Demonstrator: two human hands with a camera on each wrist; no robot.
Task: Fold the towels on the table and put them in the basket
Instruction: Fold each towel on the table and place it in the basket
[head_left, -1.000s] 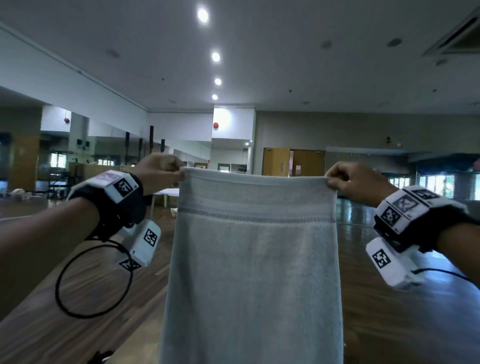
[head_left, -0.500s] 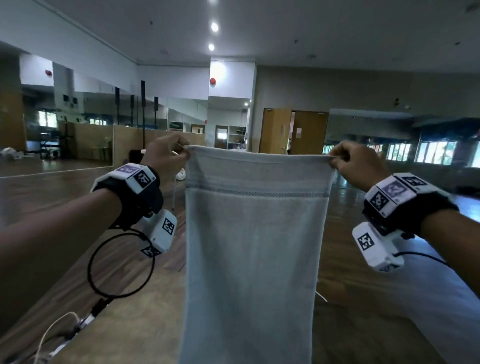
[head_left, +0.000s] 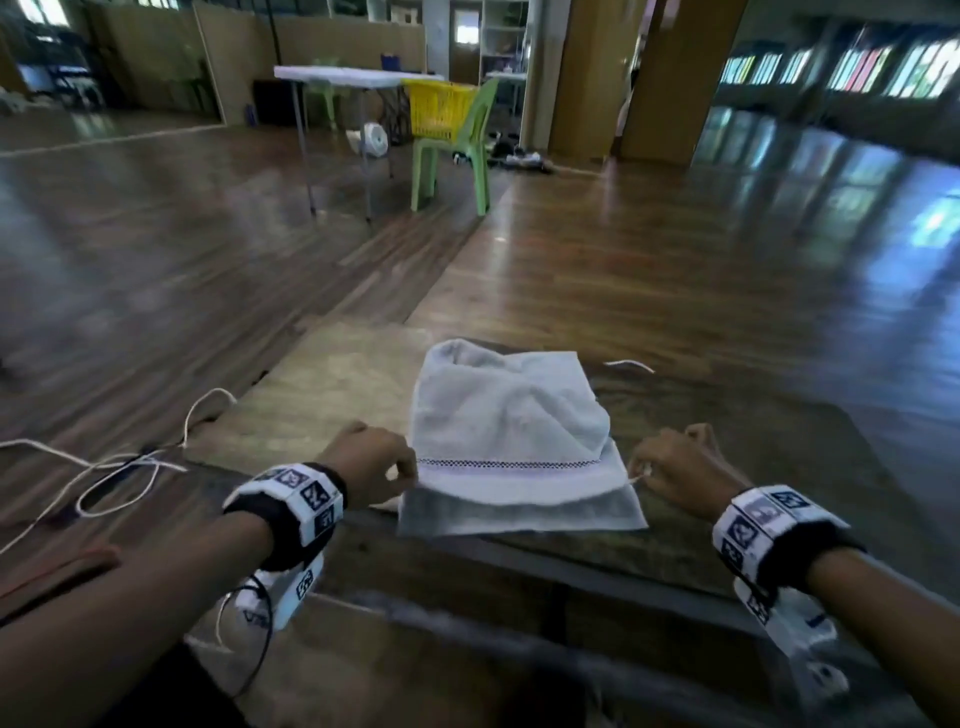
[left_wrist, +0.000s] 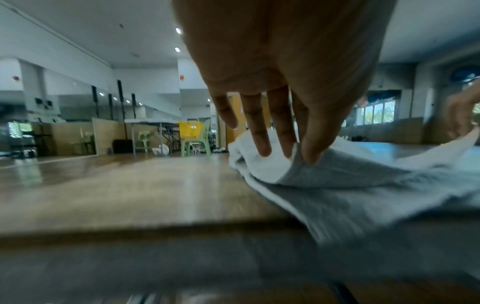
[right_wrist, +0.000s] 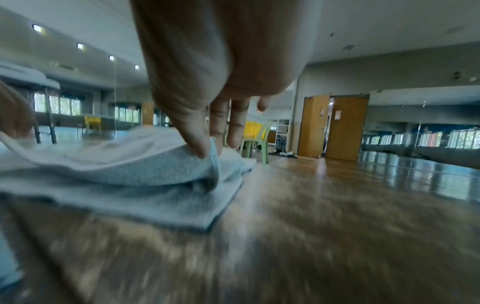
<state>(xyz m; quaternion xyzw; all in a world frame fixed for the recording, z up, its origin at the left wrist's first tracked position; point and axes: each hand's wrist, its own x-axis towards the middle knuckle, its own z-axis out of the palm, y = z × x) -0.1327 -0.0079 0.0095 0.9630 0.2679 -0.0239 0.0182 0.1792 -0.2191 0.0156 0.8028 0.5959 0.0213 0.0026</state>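
A pale grey towel (head_left: 511, 431) lies folded over itself on the wooden table (head_left: 322, 395), its upper layer rumpled and its stitched border facing me. My left hand (head_left: 402, 470) pinches the upper layer's left corner; the left wrist view shows the thumb and fingers (left_wrist: 298, 152) closed on the towel (left_wrist: 363, 185). My right hand (head_left: 647, 470) pinches the right corner, seen up close in the right wrist view (right_wrist: 207, 152) on the towel (right_wrist: 145, 170). A yellow basket (head_left: 439, 109) sits on a green chair (head_left: 457, 150) far across the room.
White cables (head_left: 104, 467) trail over the table's left side. A white folding table (head_left: 343, 78) stands behind the chair. Shiny wooden floor (head_left: 675, 249) stretches beyond the table's far edge.
The towel was hanging in the air by its top corners; both hands have come down and laid it doubled over on the table. My view has tipped downward.
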